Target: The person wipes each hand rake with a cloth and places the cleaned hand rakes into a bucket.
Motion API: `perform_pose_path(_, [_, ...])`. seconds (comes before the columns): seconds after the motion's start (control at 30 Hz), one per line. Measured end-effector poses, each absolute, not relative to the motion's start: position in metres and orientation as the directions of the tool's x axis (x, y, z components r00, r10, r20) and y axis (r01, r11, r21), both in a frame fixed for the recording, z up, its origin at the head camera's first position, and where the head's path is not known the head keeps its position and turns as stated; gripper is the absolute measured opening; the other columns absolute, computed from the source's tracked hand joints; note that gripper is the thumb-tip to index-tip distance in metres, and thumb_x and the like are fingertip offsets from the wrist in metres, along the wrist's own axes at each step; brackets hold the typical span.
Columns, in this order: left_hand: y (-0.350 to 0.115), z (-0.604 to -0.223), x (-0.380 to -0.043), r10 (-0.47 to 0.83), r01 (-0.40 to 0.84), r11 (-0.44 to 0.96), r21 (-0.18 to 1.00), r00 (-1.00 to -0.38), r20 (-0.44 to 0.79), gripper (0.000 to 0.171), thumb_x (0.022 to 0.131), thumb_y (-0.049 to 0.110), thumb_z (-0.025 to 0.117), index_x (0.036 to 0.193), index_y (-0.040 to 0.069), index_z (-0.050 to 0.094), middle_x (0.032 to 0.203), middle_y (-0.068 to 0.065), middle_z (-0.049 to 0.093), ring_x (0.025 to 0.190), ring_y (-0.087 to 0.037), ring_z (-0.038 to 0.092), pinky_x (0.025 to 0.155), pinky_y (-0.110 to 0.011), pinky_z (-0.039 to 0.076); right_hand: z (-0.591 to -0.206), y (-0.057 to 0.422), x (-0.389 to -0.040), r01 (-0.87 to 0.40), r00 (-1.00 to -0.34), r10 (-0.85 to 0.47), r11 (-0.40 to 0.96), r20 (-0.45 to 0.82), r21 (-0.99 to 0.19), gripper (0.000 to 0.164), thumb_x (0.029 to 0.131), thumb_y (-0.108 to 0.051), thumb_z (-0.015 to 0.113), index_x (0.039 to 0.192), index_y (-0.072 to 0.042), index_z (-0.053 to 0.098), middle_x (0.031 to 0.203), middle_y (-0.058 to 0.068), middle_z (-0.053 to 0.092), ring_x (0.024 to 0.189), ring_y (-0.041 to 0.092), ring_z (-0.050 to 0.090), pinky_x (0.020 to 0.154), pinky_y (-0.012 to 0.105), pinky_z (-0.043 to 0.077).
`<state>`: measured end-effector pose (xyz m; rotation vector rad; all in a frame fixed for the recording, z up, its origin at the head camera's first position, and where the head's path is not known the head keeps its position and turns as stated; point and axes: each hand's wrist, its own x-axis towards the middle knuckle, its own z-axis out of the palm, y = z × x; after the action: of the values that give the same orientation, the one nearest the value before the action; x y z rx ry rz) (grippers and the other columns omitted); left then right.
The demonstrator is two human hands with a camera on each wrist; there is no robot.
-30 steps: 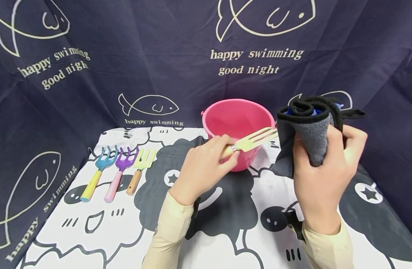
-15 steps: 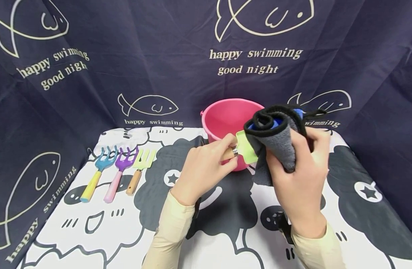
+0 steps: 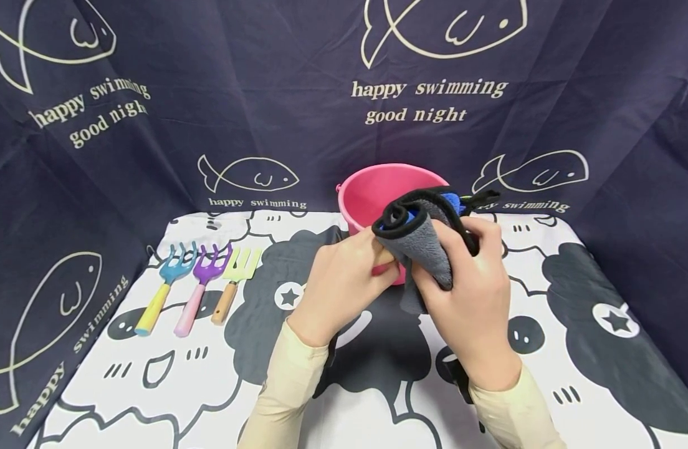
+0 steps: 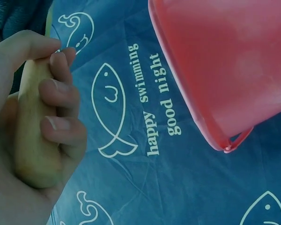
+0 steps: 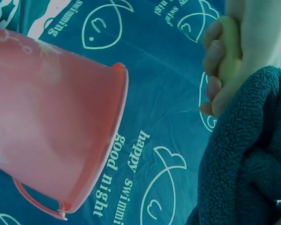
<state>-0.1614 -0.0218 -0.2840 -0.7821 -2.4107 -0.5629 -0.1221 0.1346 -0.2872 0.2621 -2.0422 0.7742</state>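
Three forks: blue fork (image 3: 177, 265), purple fork (image 3: 211, 265) and green fork (image 3: 242, 263) lie side by side, well to the left of the pink bucket.
Left hand (image 3: 341, 284): in front of the bucket, back of the hand upward, forearm slanting in from below; its fingers are curled round a wooden handle (image 4: 37, 126).
Wooden handle: in front of the bucket; it is probably light, stiff and rather smooth, so the full grip on the wood seems the right place. The tool's head is hidden by the cloth; a small yellow-green piece showing past it may be the tip.
Pink bucket (image 3: 377, 187): upright, behind both hands.
Cloth (image 3: 425, 234): before the right part of the bucket, rolled; it should be soft, light and not fragile, best pinched through its thick folds.
Right hand (image 3: 470, 293): right-front of the bucket, forearm leaning leftward, holding the cloth between thumb and fingers.
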Motion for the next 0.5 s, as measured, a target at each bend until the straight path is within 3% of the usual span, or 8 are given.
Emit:
perform_pose_path(0.17, [-0.0205,-0.2845,-0.1594,0.421,0.654,0.740,0.156,-0.632,0.650,0.011,0.075,0.022,0.070,0.079,0.017,0.062,0.066,0.004,0.057,0.052,-0.011,0.053,0.046,-0.034,0.051,-0.2893,0.1350,-0.1241,-0.427,-0.595,0.090,0.806,0.798,-0.410,0.036,0.076,-0.014,0.069,0.112,-0.011,0.069,0.117,0.028,0.052,0.095,0.038,0.060,0.064,0.059,0.049])
perform_pose_path(0.5, [-0.0198,-0.2832,-0.1570,0.414,0.649,0.748,0.137,-0.619,0.668,0.014,0.074,0.027,0.073,0.082,0.018,0.066,0.067,0.005,0.060,0.053,-0.010,0.056,0.046,-0.034,0.051,-0.2903,0.1353,-0.1252,-0.430,-0.580,0.089,0.811,0.809,-0.397,0.037,0.076,-0.016,0.069,0.113,-0.012,0.069,0.117,0.029,0.052,0.096,0.038,0.059,0.065,0.059,0.049])
